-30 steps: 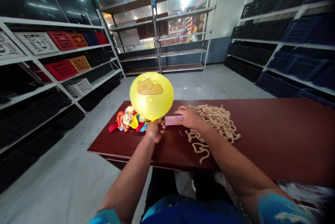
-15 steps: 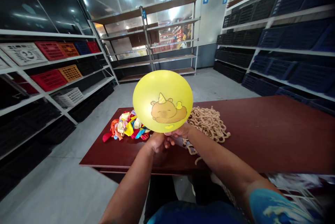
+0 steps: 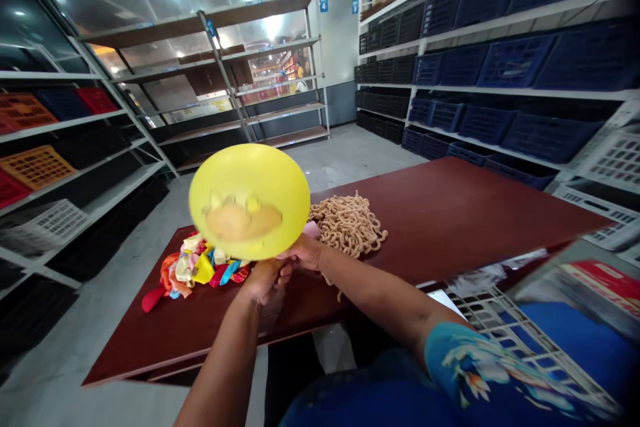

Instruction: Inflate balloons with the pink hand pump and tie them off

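Note:
An inflated yellow balloon with a blurred brown cartoon print floats just above the dark red table. My left hand pinches its neck from below. My right hand meets the left at the same neck, fingers closed on it. A bit of pink shows behind my right hand. Left of my hands lies a heap of limp coloured balloons. Behind my right hand sits a pile of tan looped cords.
Metal shelving runs along both sides: orange, red and white crates at left, dark blue crates at right. A white wire basket with something blue in it stands close at my right. Grey floor lies beyond the table.
My right hand left the pink item on the table and joined the left at the balloon's neck. The balloon turned and swung left, while my view panned right toward the blue crates.

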`<state>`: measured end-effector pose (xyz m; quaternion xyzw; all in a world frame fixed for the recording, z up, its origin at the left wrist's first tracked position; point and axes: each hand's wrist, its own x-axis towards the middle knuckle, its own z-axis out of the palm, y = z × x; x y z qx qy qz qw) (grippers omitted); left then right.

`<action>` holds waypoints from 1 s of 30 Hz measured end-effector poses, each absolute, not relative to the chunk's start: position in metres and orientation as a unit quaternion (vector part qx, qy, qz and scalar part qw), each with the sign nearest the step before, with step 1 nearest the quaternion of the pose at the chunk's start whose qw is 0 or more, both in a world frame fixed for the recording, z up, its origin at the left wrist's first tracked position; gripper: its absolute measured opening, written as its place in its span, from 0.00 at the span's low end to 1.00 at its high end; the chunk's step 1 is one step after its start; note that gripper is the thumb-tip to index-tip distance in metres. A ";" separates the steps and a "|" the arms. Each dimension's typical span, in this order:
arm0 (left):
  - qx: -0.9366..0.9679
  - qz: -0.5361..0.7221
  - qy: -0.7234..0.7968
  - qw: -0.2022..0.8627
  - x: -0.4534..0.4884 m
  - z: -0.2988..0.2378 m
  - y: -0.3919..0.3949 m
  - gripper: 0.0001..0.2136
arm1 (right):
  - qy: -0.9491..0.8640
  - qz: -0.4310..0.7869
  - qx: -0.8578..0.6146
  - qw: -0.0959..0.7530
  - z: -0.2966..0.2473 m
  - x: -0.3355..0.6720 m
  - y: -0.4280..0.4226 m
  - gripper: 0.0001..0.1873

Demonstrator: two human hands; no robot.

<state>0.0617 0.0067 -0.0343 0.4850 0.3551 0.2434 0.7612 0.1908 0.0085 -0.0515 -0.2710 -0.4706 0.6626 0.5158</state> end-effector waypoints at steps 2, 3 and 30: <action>0.529 0.255 0.334 0.737 0.066 -0.033 0.004 0.11 | -0.438 0.667 -0.253 0.547 -0.051 0.189 0.007 0.18; 0.551 0.266 0.326 0.721 0.066 -0.033 0.003 0.12 | -0.425 0.673 -0.244 0.554 -0.051 0.188 0.006 0.18; 0.458 0.303 0.319 0.773 0.047 -0.039 0.009 0.12 | -0.393 0.749 -0.225 0.483 -0.049 0.198 0.005 0.11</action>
